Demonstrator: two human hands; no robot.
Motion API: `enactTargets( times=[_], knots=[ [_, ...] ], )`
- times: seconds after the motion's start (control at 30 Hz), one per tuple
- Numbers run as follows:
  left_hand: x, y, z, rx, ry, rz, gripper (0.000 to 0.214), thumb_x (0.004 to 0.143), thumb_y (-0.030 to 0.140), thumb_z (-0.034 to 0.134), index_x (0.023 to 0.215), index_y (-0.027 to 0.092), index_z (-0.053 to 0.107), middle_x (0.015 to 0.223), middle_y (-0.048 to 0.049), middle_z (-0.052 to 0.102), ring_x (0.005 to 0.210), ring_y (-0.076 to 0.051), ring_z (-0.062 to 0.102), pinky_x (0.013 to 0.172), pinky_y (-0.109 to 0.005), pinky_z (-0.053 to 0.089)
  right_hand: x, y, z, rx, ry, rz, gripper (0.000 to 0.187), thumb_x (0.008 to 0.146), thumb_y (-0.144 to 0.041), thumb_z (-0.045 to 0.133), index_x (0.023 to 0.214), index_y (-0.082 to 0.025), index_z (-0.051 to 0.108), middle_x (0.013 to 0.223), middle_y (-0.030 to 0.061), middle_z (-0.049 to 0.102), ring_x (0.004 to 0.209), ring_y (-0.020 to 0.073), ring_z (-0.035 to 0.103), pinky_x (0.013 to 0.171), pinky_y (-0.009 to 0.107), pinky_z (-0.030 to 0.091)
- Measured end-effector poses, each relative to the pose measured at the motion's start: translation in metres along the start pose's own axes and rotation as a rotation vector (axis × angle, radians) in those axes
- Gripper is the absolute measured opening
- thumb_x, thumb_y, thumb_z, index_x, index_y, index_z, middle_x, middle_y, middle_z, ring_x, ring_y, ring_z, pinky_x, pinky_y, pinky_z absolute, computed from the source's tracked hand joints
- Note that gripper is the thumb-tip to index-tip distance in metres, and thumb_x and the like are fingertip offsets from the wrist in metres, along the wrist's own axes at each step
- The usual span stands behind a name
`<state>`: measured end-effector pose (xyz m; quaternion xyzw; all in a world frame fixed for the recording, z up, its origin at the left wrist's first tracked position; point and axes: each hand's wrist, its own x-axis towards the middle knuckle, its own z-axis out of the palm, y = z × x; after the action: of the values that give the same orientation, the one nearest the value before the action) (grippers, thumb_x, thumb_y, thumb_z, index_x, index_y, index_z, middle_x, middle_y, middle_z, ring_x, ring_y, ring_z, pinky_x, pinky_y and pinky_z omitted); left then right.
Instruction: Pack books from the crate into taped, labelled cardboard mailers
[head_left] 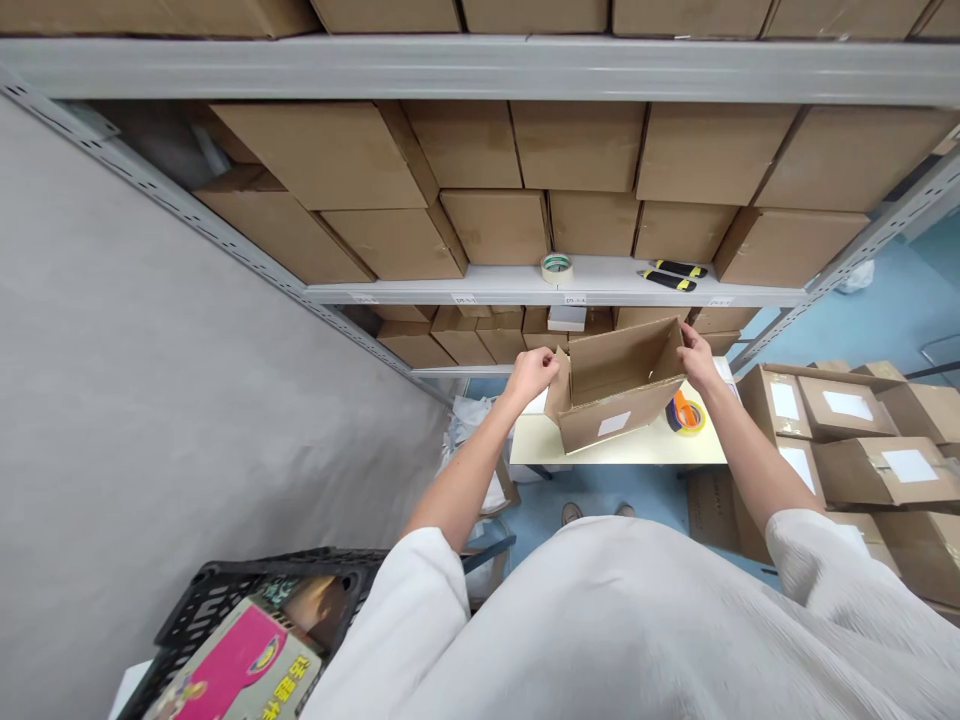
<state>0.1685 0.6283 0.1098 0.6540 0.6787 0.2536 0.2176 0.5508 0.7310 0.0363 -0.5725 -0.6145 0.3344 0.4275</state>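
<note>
A brown cardboard box (581, 420) is tilted over a small cream table (637, 448), its open side facing up and a white label on its near wall. At its left end, my left hand (534, 375) is closed, fingers curled on the flap. My right hand (697, 358) grips the right end by the upper edge, with some fingertips hidden behind the cardboard. Beside the box, under my right forearm, are a tape dispenser with orange parts (681, 408) and a roll of yellowish tape (696, 418).
Shelves of cardboard boxes (495, 228) rise ahead. On the shelf edge lie a tape roll (556, 268) and two black-and-yellow utility knives (675, 276). Labelled boxes (847, 404) are stacked at right. A black plastic crate (202, 600) stands lower left, beside a grey wall (187, 400).
</note>
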Motion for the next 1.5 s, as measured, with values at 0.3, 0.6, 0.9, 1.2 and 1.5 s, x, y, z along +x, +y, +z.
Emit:
enactTargets(
  times=[0.3, 0.6, 0.9, 1.2, 1.5],
  knots=[
    [0.015, 0.001, 0.024, -0.14, 0.14, -0.125, 0.016, 0.093, 0.02, 0.061, 0.087, 0.023, 0.076, 0.088, -0.0052, 0.08, 0.082, -0.023, 0.072, 0.08, -0.031, 0.051, -0.026, -0.002, -0.033, 0.48, -0.137, 0.233, 0.088, 0.057, -0.021, 0.069, 0.144, -0.028, 0.071, 0.139, 0.0037, 0.077, 0.139, 0.0344, 0.064, 0.105, 0.044, 0.061],
    [0.017, -0.01, 0.055, -0.263, 0.147, -0.034, 0.02, 0.1, 0.041, 0.064, 0.095, 0.023, 0.072, 0.095, -0.0042, 0.078, 0.086, -0.021, 0.073, 0.087, -0.033, 0.056, -0.037, -0.007, -0.031, 0.374, -0.327, 0.146, 0.078, 0.072, -0.036, 0.084, 0.148, -0.033, 0.069, 0.162, 0.0032, 0.061, 0.155, 0.0348, 0.049, 0.13, 0.054, 0.038],
    [-0.006, -0.067, 0.09, -0.251, -0.108, 0.11, 0.045, 0.096, 0.026, 0.055, 0.136, 0.027, 0.075, 0.161, -0.01, 0.055, 0.152, -0.03, 0.049, 0.127, -0.051, 0.043, -0.044, 0.007, -0.043, 0.126, -0.4, 0.245, 0.056, 0.097, -0.076, 0.058, 0.127, -0.036, 0.083, 0.173, 0.0007, 0.048, 0.164, 0.0358, 0.033, 0.13, 0.057, 0.031],
    [-0.022, -0.097, 0.078, -0.523, -0.649, 0.027, 0.109, 0.075, 0.024, 0.069, 0.175, 0.039, 0.028, 0.186, -0.0065, 0.013, 0.164, -0.037, 0.035, 0.122, -0.053, 0.048, -0.048, 0.016, -0.045, 0.12, -0.482, 0.25, 0.066, 0.097, -0.081, 0.053, 0.125, -0.03, 0.083, 0.158, 0.0052, 0.064, 0.146, 0.0367, 0.055, 0.123, 0.057, 0.044],
    [-0.026, -0.074, 0.074, -0.452, -0.523, -0.037, 0.093, 0.093, 0.074, 0.066, 0.171, 0.033, 0.039, 0.182, -0.0095, 0.03, 0.166, -0.038, 0.032, 0.133, -0.05, 0.033, -0.045, 0.034, -0.044, 0.201, -0.476, 0.35, 0.087, 0.096, -0.093, 0.03, 0.13, -0.029, 0.079, 0.16, 0.0067, 0.064, 0.157, 0.0353, 0.047, 0.127, 0.052, 0.042]
  ],
)
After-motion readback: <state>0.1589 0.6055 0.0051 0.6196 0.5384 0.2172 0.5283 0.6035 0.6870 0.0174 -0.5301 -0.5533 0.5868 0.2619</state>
